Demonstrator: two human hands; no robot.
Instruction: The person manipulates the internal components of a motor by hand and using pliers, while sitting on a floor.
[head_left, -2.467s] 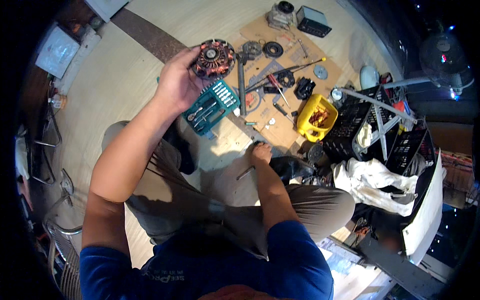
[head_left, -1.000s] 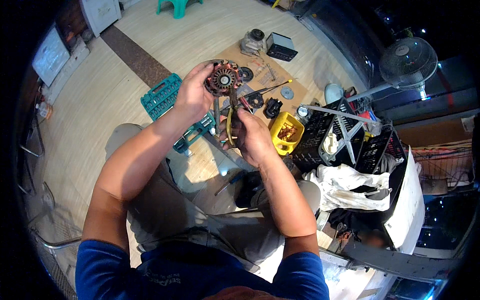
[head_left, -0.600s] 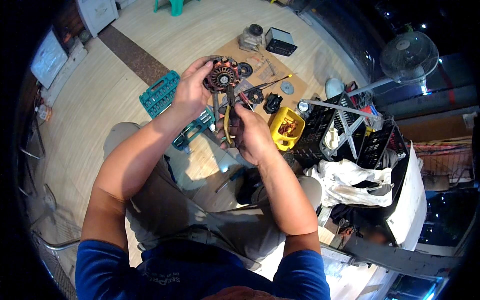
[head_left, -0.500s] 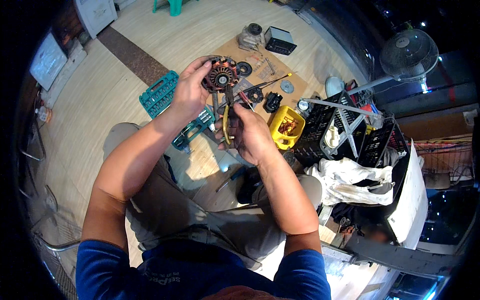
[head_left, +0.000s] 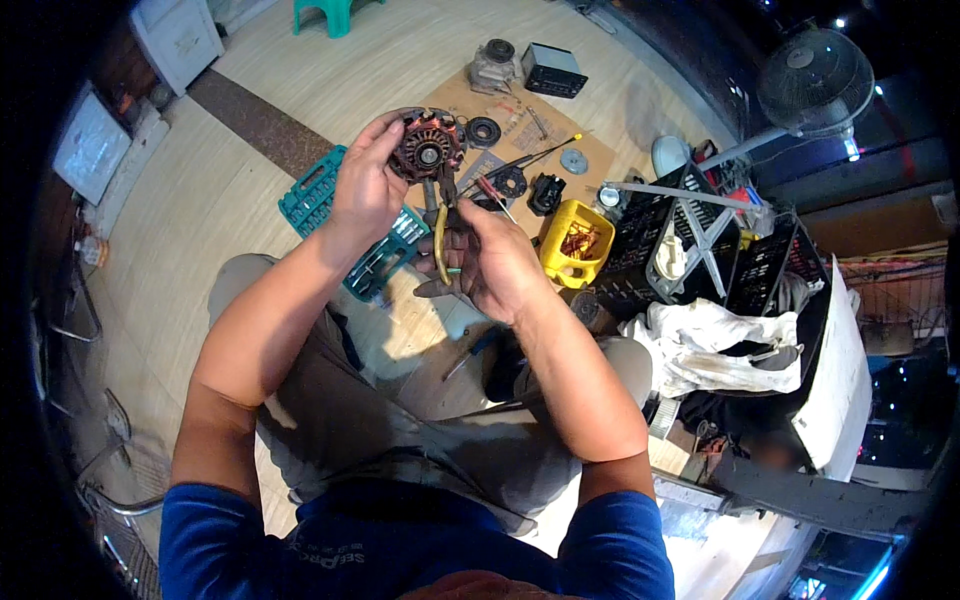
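Note:
A round copper-wound stator (head_left: 430,152) is held up by its left rim in my left hand (head_left: 368,188), thumb on top. My right hand (head_left: 492,258) lies palm up around a pair of pliers (head_left: 442,240) with yellow handles. The pliers' dark jaws are at the lower edge of the stator; whether they grip a wire is too small to tell. The fingers of my right hand are loosely curled, darkened with grime, and the thumb rests along the tool near its pivot.
A green socket set case (head_left: 318,192) lies open beyond my left forearm. On a cardboard sheet (head_left: 590,150) are a dark ring (head_left: 482,132), a black part (head_left: 546,194) and a screwdriver (head_left: 492,192). A cut yellow jug (head_left: 577,243) holds copper scraps. Black crates (head_left: 640,240) and a fan (head_left: 815,85) stand right.
Both hands, with the stator and pliers, have shifted slightly left in view. The right hand's fingers have spread a little around the handles. The whole view has also shifted slightly.

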